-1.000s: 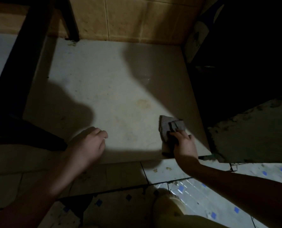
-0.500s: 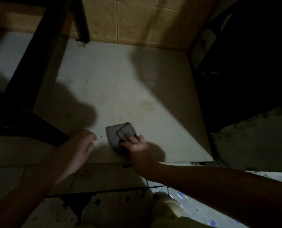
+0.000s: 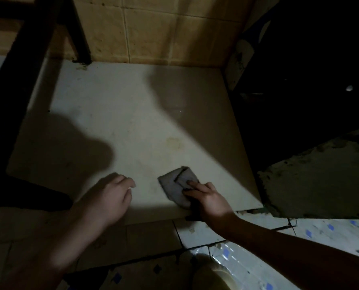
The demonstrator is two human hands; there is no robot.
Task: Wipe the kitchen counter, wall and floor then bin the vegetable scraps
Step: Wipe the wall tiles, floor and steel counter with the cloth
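dim light, hard shadows. grey cloth (image 3: 174,185) lies folded on the pale slab (image 3: 132,114), near its front edge, rt of centre. rt hand (image 3: 211,200) comes in from lower rt and presses on the cloth's near-rt corner. its fingers (image 3: 195,184) are fairly straight, close together, flat on top of the fabric. thumb lies along the cloth's near edge; can't tell if it pinches. most of the cloth shows beyond the fingertips, w/ a fold across it.

lt hand (image 3: 111,197) is over the slab's front edge, just left of the cloth and apart from it, holding nothing. fingers loosely curled, bunched together, tips pointing down; can't tell if they touch the slab.

faint yellowish stain (image 3: 174,143) on slab beyond the cloth. tan tiled wall (image 3: 153,28) at the back. dark frame leg (image 3: 80,38) meets the slab's far-lt corner. rough grey concrete patch (image 3: 321,185) to the rt. blue-flecked floor tiles (image 3: 258,254) in front of the slab.
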